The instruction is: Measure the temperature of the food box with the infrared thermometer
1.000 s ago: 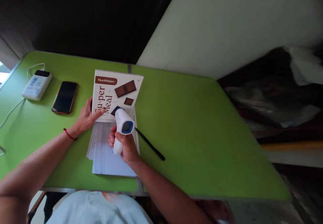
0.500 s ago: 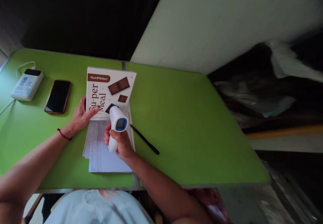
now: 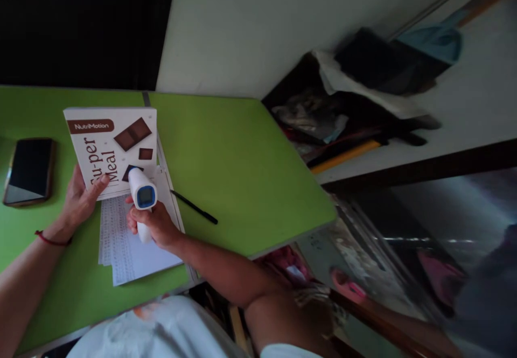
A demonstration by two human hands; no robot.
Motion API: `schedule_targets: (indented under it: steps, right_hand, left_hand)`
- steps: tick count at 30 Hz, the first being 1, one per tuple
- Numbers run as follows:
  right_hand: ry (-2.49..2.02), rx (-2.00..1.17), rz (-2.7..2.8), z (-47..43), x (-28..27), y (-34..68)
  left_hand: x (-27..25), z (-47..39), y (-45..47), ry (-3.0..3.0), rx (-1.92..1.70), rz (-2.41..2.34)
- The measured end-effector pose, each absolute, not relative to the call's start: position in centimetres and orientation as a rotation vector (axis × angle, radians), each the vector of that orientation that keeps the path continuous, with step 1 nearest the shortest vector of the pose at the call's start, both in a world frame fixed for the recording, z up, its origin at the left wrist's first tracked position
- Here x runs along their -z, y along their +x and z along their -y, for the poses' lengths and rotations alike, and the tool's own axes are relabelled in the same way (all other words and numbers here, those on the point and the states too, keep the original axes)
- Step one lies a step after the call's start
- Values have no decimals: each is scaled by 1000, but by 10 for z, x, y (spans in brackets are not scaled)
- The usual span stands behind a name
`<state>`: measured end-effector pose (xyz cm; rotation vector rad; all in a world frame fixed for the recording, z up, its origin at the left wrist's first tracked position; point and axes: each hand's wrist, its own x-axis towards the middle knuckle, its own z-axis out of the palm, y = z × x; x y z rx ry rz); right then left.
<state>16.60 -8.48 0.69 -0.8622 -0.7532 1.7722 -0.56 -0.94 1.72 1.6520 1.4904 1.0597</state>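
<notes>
Fingers (image 3: 135, 219) of the right hand (image 3: 155, 227) are clenched around the grip of a white infrared thermometer (image 3: 141, 199), its blue-framed display facing up and its nose aimed at the lower corner of a white "NutriMotion Super Meal" box (image 3: 111, 148). The left hand (image 3: 81, 199), a red cord at the wrist, lies flat with its fingers pressed on the box's near edge, steadying it rather than gripping it. The box lies face up on the green surface (image 3: 234, 159), overlapping the far end of a stack of printed sheets (image 3: 125, 245) that sits under the thermometer. It looks like a reading of the box is in hand; the next move would seem to call for holding the nose steady close to the carton and checking the display, which is too small here to read. A black pen (image 3: 194, 207) lies just right of the sheets, apart from both hands, and a dark smartphone (image 3: 28, 170) rests at the left edge. Beyond the surface stand a pale wall, a dark opening to the left, and a heap of dark bags and cloth with a yellow handle against the wall.
</notes>
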Motion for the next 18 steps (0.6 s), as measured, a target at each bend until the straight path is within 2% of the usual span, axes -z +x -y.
schedule_targets:
  steps: [18]
  right_hand:
    - [-868, -1771, 780, 85, -2, 166]
  left_hand:
    - [-10, 7, -11, 1664, -1075, -1416]
